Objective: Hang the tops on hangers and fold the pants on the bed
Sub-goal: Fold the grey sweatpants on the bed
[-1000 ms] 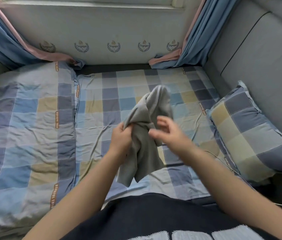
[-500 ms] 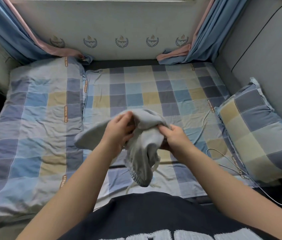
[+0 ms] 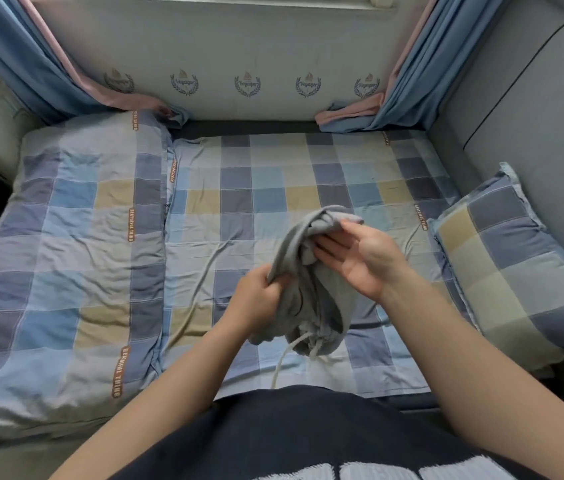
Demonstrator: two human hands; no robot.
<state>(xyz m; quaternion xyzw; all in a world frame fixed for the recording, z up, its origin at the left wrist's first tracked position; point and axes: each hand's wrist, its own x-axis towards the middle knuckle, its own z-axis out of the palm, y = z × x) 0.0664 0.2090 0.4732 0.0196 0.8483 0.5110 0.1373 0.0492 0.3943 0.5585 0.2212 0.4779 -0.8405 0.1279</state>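
Note:
A bunched pair of grey drawstring pants (image 3: 311, 292) hangs in the air above the checked bed sheet (image 3: 273, 188). My left hand (image 3: 259, 299) grips the cloth at its left side, fingers curled round a fold. My right hand (image 3: 360, 258) is palm up with straight fingers that touch the upper part of the pants from the right. The waistband with its white drawstring (image 3: 294, 351) dangles at the bottom of the bundle. No hangers or tops are in view.
A folded checked quilt (image 3: 65, 258) covers the left part of the bed. A checked pillow (image 3: 516, 271) leans at the right against the grey padded wall (image 3: 533, 116). Blue and pink curtains (image 3: 41, 64) hang at both back corners.
My right hand has let go of the cloth and opened, palm up, higher and to the right. My left hand has dropped lower, still gripping the pants, and the bundle hangs longer.

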